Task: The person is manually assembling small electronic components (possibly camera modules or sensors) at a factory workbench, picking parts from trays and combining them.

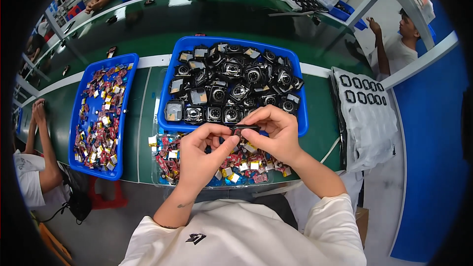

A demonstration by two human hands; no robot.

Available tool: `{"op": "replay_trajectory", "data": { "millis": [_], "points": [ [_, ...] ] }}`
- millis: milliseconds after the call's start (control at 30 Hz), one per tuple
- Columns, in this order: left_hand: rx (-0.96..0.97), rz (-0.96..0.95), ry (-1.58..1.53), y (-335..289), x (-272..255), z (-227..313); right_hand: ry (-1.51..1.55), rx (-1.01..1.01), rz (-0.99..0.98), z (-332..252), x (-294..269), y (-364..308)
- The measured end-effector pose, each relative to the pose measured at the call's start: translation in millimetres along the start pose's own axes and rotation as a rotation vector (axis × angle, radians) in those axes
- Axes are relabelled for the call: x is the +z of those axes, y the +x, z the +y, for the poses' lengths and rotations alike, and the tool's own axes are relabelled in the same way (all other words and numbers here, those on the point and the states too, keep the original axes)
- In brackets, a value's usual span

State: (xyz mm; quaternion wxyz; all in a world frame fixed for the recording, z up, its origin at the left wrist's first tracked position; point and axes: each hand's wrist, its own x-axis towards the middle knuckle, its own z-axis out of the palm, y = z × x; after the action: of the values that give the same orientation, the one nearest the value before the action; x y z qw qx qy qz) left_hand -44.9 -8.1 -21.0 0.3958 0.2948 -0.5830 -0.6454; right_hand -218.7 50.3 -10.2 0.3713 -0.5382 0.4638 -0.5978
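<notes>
Worker (47, 160): I see someone in a white top, far left of my hands, with both forearms raised and hands close together.
Long blue tray (93, 172): this is left of my hands, with lots of little red, yellow and white parts in it.
Left hand (202, 152): my thumb and finger pinch the left end of a small black piece.
Clear tray (155, 170): it is under my hands, with a messy pile of small parts (253, 165).
Big blue tray (170, 125): it is just past my hands, heaped with black watch cases (231, 69).
Black piece (241, 128): it is up between my hands, over the near edge of the big blue tray.
Right hand (278, 135): my thumb and finger pinch the right end, so both hands meet at it.
White stack (367, 133): it is right of my hands, with dark rings (363, 96) on top.
Other person (400, 59): far right of my hands, past the stack, one hand up.
</notes>
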Motion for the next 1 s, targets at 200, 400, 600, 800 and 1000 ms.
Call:
{"op": "replay_trajectory", "data": {
  "millis": [200,400,600,800,1000],
  "points": [
    [0.147,0.091,0.18,-2.0,1.1,11.9,-0.208,-0.03,0.017,-14.4,-12.0,16.1],
    [0.336,0.15,0.209,-9.0,-23.7,28.3,-0.413,-0.167,0.52,-18.4,-93.1,89.6],
    [0.397,0.161,0.631,-15.9,-26.1,22.1,-0.701,0.097,0.808,61.6,-202.9,134.1],
    [0.438,-0.028,0.82,-22.9,-13.1,17.9,-1.059,0.218,0.741,98.5,-224.1,128.6],
    [0.484,-0.198,0.906,-26.1,-13.0,18.7,-0.999,0.032,0.588,41.5,-178.1,113.9]
  ]
}}
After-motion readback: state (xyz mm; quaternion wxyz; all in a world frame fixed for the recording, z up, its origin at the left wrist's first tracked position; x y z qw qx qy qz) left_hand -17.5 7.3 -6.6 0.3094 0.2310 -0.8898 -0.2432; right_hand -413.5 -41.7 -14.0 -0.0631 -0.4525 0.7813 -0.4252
